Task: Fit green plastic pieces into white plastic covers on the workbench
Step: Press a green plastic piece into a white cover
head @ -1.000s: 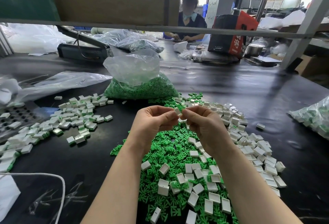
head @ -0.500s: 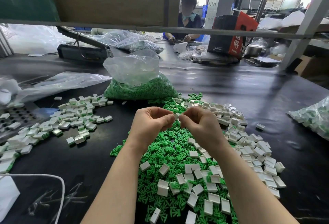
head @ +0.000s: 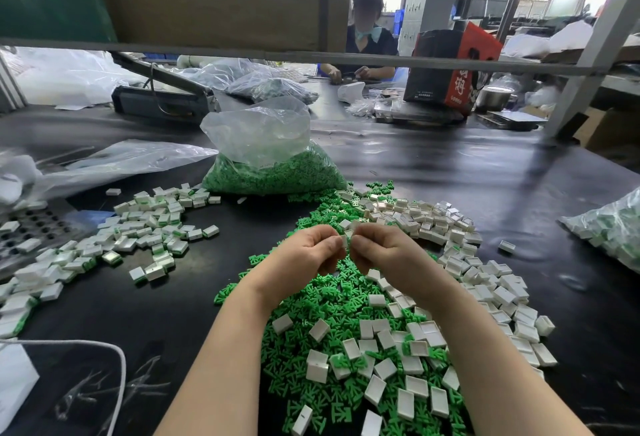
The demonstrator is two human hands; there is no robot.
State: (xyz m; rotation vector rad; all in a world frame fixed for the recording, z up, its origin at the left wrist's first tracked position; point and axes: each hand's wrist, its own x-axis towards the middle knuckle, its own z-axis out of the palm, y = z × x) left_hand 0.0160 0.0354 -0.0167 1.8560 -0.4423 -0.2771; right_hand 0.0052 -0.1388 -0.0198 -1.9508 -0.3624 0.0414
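My left hand (head: 304, 255) and my right hand (head: 384, 252) meet above the pile, fingertips pressed together on one small white cover (head: 346, 238). Most of that cover is hidden by my fingers, and I cannot tell whether a green piece sits in it. Beneath my hands lies a heap of loose green pieces (head: 311, 324) mixed with empty white covers (head: 412, 363). More white covers (head: 450, 227) spread to the right. On the left lies a pile of covers with green showing in them (head: 145, 231).
A clear bag of green pieces (head: 273, 172) stands behind the pile. Another bag of white and green parts (head: 613, 227) lies at the right edge. A perforated tray (head: 31, 227) and plastic bags sit on the left. A person (head: 367, 40) works across the black bench (head: 485, 172).
Both hands have drifted slightly lower and closer together, still pressing on the same white cover. The piles have not moved.
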